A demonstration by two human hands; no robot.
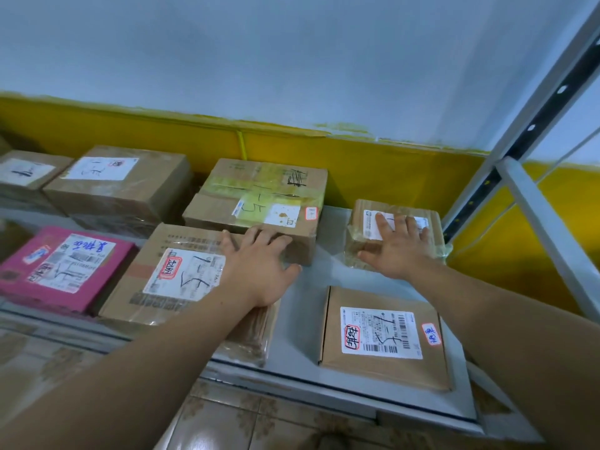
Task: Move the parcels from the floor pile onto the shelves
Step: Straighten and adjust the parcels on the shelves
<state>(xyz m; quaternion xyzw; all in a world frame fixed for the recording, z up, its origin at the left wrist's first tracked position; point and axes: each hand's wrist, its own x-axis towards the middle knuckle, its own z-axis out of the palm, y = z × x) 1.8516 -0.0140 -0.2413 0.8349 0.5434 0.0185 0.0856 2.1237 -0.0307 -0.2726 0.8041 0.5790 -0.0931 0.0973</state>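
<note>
Several parcels lie on a grey metal shelf. My left hand rests flat, fingers spread, on a taped brown box with a white label, its fingertips touching the front edge of a yellow-taped box behind it. My right hand lies flat with straight fingers on a small plastic-wrapped brown parcel at the back right of the shelf. A flat brown parcel with a barcode label lies at the shelf's front right, below my right forearm.
A pink box sits at the front left, with two more brown boxes behind it. The shelf's white and black upright rises on the right. A yellow and white wall stands behind. Tiled floor shows below the shelf edge.
</note>
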